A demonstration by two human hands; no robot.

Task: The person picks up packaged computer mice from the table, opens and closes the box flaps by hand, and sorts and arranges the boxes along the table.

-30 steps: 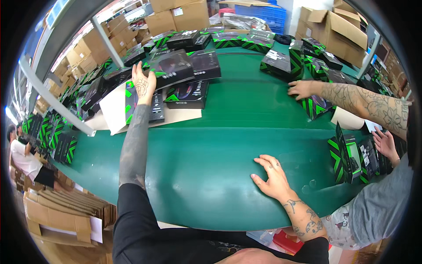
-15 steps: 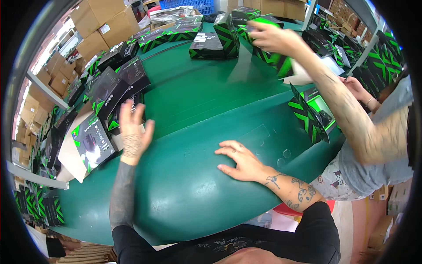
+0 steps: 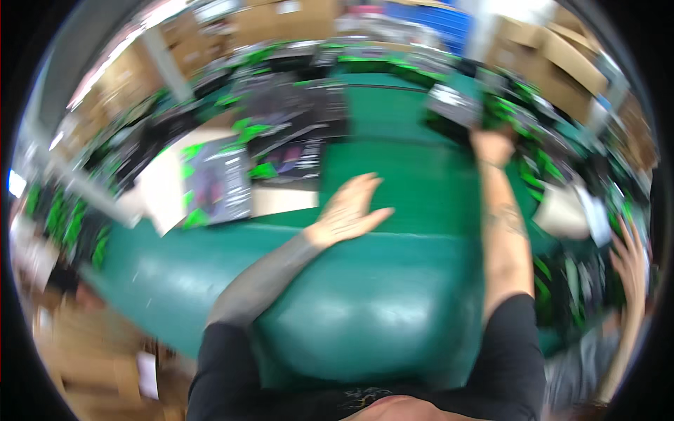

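Observation:
My left hand (image 3: 351,210) is over the green work table (image 3: 337,302), fingers stretched out and thumb apart, holding nothing. At the far right, my right hand (image 3: 493,147) is up against a black and green box (image 3: 500,109). Its fingers are smeared by motion, so I cannot tell whether they grip the box. Just left of that hand, a flat black box (image 3: 453,107) with a pale top lies on the table. To the left of my left hand, a black and green printed carton (image 3: 217,184) rests beside other black boxes (image 3: 288,112).
Several black and green boxes line the back and left of the table. A co-worker's hand (image 3: 628,256) shows at the right edge near more boxes. Brown cartons (image 3: 554,59) and a blue crate (image 3: 439,24) stand behind. A metal post (image 3: 167,63) rises at the left.
My view has swung, shifting the scene. My right hand has gone from resting over the near table to the far box. My left hand has left the boxes and moved right.

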